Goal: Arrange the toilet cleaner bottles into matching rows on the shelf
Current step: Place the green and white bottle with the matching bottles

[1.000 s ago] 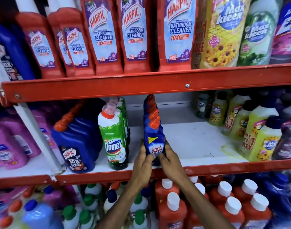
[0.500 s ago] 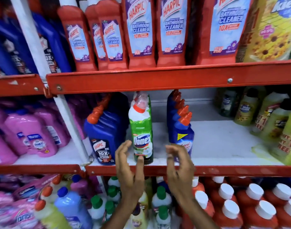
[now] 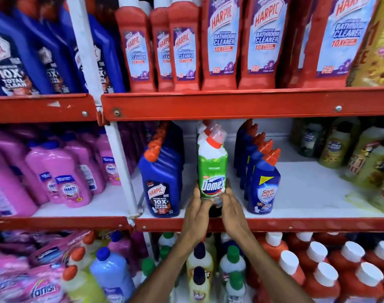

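Head view, middle shelf (image 3: 306, 194), white deck behind a red front rail.

Item 1: green Domex bottle (image 3: 212, 171), front of its row, upright, label forward, standing near the front rail. More bottles of its kind stand behind it, mostly hidden.

Item 2: left hand (image 3: 197, 212), fingers curled against the bottle's lower left side. Item 3: right hand (image 3: 232, 209), fingers curled against its lower right side. The base is clasped between both hands; the foot itself is hidden behind them.

Item 4: blue Harpic row (image 3: 162, 182), just left of the Domex, apart from it. Item 5: blue Sani Fresh row (image 3: 263, 184), just right, also apart, running straight back.

Step in hand, as judged: squaring the Domex row between its neighbours.

Handling notes: keep the grip low so the tall, narrow-necked bottle does not tip. Slide it along the deck rather than lifting. Bring its face level with the Harpic and Sani Fresh fronts. Keep the label forward, and keep the gaps on both sides even. Check that the bottles behind follow the same line.
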Motion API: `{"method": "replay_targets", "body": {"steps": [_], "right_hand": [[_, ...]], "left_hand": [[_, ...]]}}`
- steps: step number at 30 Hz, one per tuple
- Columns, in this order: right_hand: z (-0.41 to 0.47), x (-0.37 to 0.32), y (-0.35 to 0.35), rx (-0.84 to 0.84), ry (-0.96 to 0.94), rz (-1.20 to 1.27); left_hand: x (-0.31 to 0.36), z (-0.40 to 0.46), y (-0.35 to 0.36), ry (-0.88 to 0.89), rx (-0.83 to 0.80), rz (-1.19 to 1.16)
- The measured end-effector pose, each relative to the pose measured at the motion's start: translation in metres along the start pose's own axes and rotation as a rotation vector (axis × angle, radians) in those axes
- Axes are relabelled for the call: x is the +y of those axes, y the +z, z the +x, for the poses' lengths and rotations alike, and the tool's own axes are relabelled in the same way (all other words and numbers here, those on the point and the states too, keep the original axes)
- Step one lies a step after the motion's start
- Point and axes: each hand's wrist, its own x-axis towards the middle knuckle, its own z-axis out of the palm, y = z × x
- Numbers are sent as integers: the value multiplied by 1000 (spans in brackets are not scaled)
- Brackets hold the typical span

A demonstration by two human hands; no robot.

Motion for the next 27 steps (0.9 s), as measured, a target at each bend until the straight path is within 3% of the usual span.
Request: {"method": "replay_targets", "body": {"steps": [2,5,7,10,12,16,19,27], "right_hand": [[-14,-10,4,201,-58,76],[-36,-23,16,524,-239,107],[-43,-28,31,501,-353,60],[-40,-36,67,206,-289,52],[-35,-37,86,45,-172,54],[-21,-37,103,-84,-49,25],[-14,-32,109,-93,-21,-2],[-11,-27,112,-112,-34,-49]], "left_hand": [[-2,-11,-9,70,47,49],[-1,-36,-37,253,275,84],[4,-47,-55,371,461,82],[-9,-38,-79,350,615,38],[-20,-28,-89,229,575,1],[-29,-11,-102,15,341,-187],[-29,-4,-112,5,232,-249],[-30,-5,-117,-22,187,-244]]}}
